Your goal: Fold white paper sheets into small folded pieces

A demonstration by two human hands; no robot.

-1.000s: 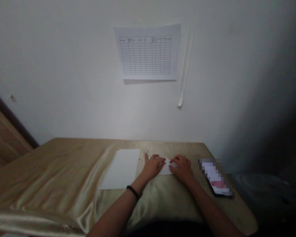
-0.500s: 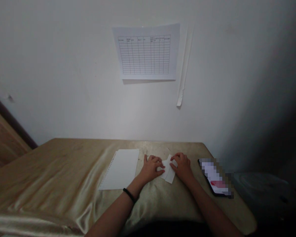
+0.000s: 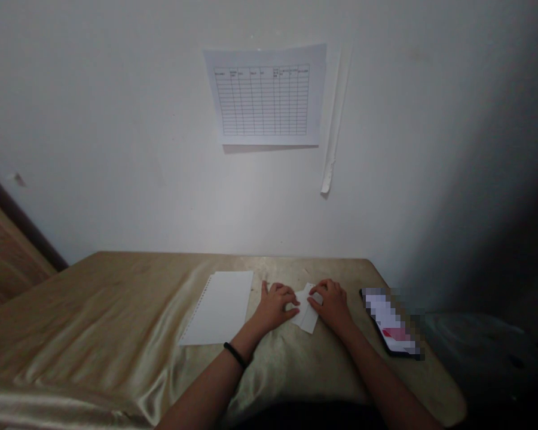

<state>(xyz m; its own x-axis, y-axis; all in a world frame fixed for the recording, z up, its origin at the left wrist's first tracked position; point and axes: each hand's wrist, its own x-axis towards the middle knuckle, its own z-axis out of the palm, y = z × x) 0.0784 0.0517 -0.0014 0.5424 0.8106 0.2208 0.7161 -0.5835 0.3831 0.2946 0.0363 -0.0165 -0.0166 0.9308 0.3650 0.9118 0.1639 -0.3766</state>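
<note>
A small piece of folded white paper (image 3: 308,321) lies on the cloth-covered table between my two hands. My left hand (image 3: 275,306), with a black band on the wrist, grips its left side between thumb and fingers. On the other side, my right hand (image 3: 330,300) pinches the paper near its upper right part. Both hands rest low over the table, and my fingers hide some of the paper's edges. To the left of my left hand lie white loose-leaf sheets (image 3: 219,307) with punched holes along one edge.
A phone (image 3: 390,322) with a lit, blurred screen lies near the right edge of the table. Shiny golden cloth (image 3: 116,322) covers the table, wrinkled at left. On the wall behind hangs a printed table sheet (image 3: 264,98). A clear plastic-like shape (image 3: 479,346) stands at right.
My right thumb and fingers have shifted very slightly on the folded paper. My left hand looks the same, and the other things have stayed in place.
</note>
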